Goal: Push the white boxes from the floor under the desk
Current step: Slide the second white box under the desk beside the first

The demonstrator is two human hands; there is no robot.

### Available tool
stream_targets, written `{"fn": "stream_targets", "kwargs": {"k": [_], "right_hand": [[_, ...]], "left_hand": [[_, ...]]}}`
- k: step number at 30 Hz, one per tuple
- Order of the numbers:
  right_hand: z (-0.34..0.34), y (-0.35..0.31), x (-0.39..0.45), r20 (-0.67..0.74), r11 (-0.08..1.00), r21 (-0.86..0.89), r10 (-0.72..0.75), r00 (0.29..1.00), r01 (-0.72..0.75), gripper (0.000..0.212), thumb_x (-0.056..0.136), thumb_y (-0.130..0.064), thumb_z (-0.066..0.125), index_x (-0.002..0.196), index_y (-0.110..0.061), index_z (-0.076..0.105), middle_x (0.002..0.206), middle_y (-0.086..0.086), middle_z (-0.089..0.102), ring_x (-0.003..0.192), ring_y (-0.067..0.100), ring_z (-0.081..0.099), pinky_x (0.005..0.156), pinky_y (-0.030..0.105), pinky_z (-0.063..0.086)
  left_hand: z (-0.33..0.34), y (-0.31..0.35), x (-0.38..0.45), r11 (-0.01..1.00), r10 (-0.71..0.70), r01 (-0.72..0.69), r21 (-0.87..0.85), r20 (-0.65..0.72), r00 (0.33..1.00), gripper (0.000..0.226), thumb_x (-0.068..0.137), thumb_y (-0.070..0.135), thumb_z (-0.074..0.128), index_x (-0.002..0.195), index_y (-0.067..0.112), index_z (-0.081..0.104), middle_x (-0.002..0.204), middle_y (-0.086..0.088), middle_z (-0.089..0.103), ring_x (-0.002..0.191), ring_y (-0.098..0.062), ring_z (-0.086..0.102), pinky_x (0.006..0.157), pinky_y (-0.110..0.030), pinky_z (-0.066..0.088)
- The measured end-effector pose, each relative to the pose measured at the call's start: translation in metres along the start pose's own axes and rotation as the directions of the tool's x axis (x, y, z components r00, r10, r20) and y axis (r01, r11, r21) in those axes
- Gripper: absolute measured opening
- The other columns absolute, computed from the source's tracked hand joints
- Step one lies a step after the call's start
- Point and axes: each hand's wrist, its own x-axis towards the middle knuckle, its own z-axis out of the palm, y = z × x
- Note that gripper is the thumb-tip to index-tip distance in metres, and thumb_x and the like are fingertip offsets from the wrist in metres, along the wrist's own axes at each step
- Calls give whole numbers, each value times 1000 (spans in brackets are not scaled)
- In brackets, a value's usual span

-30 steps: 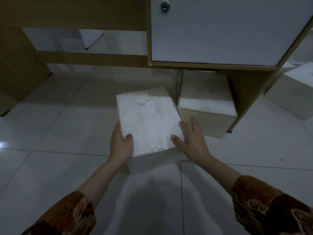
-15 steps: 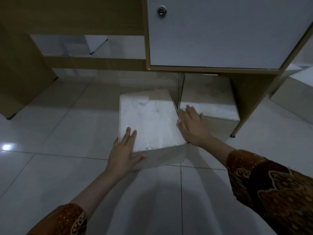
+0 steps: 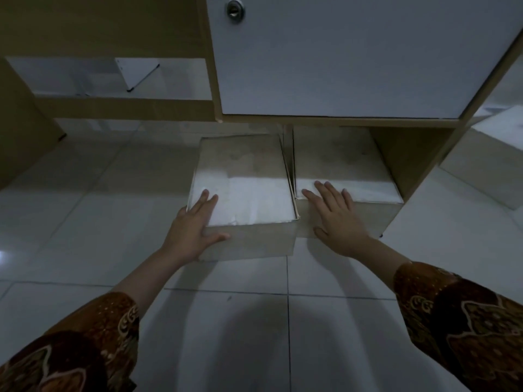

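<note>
Two white boxes stand side by side on the tiled floor, their far halves in the shadow under the wooden desk. My left hand lies flat on the near left corner of the left white box, thumb against its front face. My right hand rests flat, fingers spread, on the near edge and front face of the right white box, which sits beneath the desk's cabinet. Neither hand grips anything.
The desk's white cabinet door with a round lock hangs above the boxes. A wooden side panel stands right of them. Another white box sits outside at far right. The desk's left leg bounds the opening.
The left box has slid forward and straightened, now flush beside the right box. My left hand moved onto its near left corner; my right hand stayed on the right box.
</note>
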Motion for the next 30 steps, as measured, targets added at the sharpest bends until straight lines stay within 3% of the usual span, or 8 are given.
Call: {"fn": "stream_targets", "kwargs": {"k": [6,12,16,18,21,26,28,30], "right_hand": [[9,2,2,-44,1000,5,-20,999,20,85,81,-34,61,149,-26,11,159,11,13,148,30,6,115,45,-7],[11,6,10,-52,1000,24,-19,998,20,86,78,-36,60,149,-26,13,158,10,14,147,30,6,114,44,-10],[13,5,12,-51,1000,21,-17,999,18,87,77,-35,61,149,-25,13,159,10,12,147,30,4,113,43,-12],[13,7,12,-38,1000,12,-26,999,26,89,77,-34,61,150,-24,11,159,10,11,147,31,3,112,43,-13],[8,7,11,13,999,12,-36,999,35,92,78,-34,60,151,-23,6,160,11,4,147,31,-3,112,43,-15],[-20,7,3,232,997,8,-78,970,78,94,86,-33,58,150,-23,-11,159,11,-17,146,30,-17,114,47,-12],[-35,8,-12,240,994,79,-98,966,81,87,90,-27,55,151,-24,-7,160,9,-14,147,28,-13,119,47,-4],[-48,11,-35,184,982,176,-97,978,65,77,92,-20,52,151,-23,3,161,9,2,148,26,4,121,41,9]], "left_hand": [[-2,-13,29,997,-22,17,80,65,998,92,76,60,60,150,29,15,161,3,8,144,-38,20,115,-50,24],[-6,-6,56,975,-9,-3,221,53,999,86,82,53,56,151,24,13,161,-1,10,143,-43,11,115,-51,25],[-3,-4,70,947,8,-24,320,52,999,83,85,50,53,151,18,13,161,-6,12,147,-36,0,117,-49,11],[0,0,74,926,38,-47,374,32,999,80,88,46,51,150,12,15,159,-11,16,148,-30,5,118,-45,6],[8,1,69,919,63,-48,392,-24,998,72,91,39,49,148,8,19,157,-16,21,146,-30,17,117,-43,10],[10,27,40,941,48,-40,337,-17,999,63,92,26,50,147,11,23,155,-19,24,143,-37,21,115,-50,16],[6,53,25,959,164,-154,236,-24,986,56,90,20,50,142,9,35,149,-18,38,137,-35,35,111,-46,29],[-1,83,12,952,289,-278,130,-77,954,46,87,21,47,131,8,52,130,-16,58,117,-34,56,95,-42,48]]}}
